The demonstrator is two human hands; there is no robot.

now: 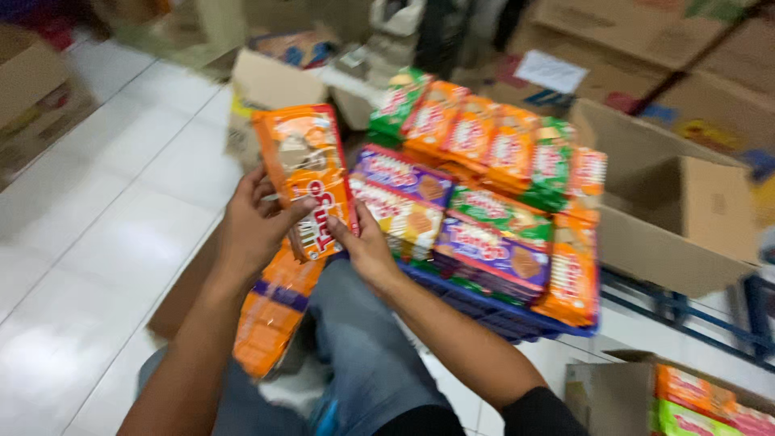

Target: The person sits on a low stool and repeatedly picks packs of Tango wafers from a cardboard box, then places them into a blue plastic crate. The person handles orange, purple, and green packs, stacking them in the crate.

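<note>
Orange packet (309, 182): upright, held over the lap, left hand (252, 228) and right hand (365, 246) each in closed grip on its lower edges. Blue crate (500, 311) just beside, stacked with snack packs (484, 194); more orange packets (273, 311) lie below the left wrist.

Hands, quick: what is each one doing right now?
Left hand: closed on the orange snack packet, gripping its left edge.
Right hand: fingers pinch the same packet's lower right edge.

Motion blur is smearing the packs (484, 194) in the blue crate (500, 311), so their pictures are unreadable. The held orange pack (307, 178) is hiding the left hand's (254, 222) palm and part of the right hand (365, 242). The frame's edge is cutting off the corner box (646, 400) and the far cartons (662, 32).
</note>
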